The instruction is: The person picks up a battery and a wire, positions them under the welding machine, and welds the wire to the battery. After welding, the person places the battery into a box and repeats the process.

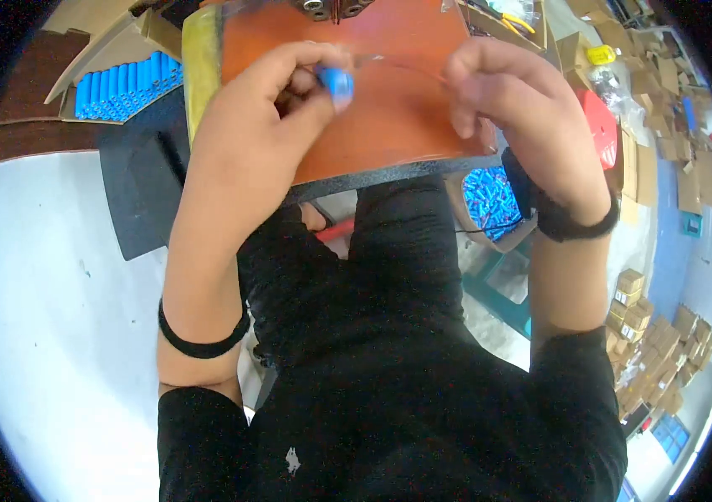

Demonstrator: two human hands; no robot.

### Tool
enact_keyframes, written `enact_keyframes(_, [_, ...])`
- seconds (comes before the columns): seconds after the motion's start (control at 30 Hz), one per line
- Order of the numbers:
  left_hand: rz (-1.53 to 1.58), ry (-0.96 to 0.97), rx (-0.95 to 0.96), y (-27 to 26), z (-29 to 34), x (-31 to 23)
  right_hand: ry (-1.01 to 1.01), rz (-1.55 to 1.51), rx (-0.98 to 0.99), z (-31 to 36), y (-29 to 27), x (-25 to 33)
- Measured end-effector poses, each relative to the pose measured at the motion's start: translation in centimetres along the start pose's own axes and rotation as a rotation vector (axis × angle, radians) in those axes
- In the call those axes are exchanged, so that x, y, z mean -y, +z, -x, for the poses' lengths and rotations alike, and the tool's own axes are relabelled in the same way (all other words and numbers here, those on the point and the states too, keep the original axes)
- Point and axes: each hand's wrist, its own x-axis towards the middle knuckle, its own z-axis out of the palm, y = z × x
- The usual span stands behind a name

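Over an orange work surface (pixel 398 121), my left hand (pixel 264 109) is closed round a small blue cylindrical battery (pixel 337 82), pinched between thumb and fingers. A thin red wire (pixel 413 67) runs across from beside the battery to my right hand (pixel 531 105). The thumb and fingers of that hand are pressed together on the wire's other end, slightly smeared by motion. Whether the wire is joined to the battery cannot be made out. Just beyond both hands, a dark metal machine part (pixel 335 10) shows at the top edge.
At the far left stands a cardboard box (pixel 155 35) with rows of blue batteries (pixel 126 88). Right of my legs is a bin of loose blue wired batteries (pixel 491 199), near a green stool (pixel 498 289). A red object (pixel 597 125) and yellow-handled pliers (pixel 516 23) lie beyond my right hand.
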Motion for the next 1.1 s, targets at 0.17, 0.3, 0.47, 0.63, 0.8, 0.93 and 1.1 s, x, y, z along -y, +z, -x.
enact_keyframes(0.17, [-0.285,0.094,-0.151,0.5,-1.3,0.1,0.131,0.085,0.044,-2.4,0.1,0.2])
enact_keyframes(0.3, [-0.318,0.141,-0.173,0.5,-1.8,0.5,0.311,-0.086,-0.032,-3.4,0.5,1.8])
enact_keyframes(0.47, [-0.301,0.181,-0.17,0.7,-2.5,0.6,0.302,-0.033,-0.05,-3.5,0.5,2.1])
enact_keyframes(0.63, [-0.375,0.175,-0.182,0.5,-2.4,1.0,0.299,-0.056,-0.042,-4.2,0.9,2.0])
enact_keyframes(0.8, [-0.316,0.014,-0.175,1.0,-2.4,0.3,0.277,-0.003,-0.037,-4.0,0.6,2.0])
enact_keyframes(0.93, [-0.324,0.062,-0.173,0.9,-2.6,0.8,0.254,0.037,-0.037,-3.9,0.9,2.2])
enact_keyframes(1.1, [-0.342,0.178,-0.147,0.8,-2.8,1.4,-0.446,-0.237,0.466,-5.8,-1.6,-2.2])
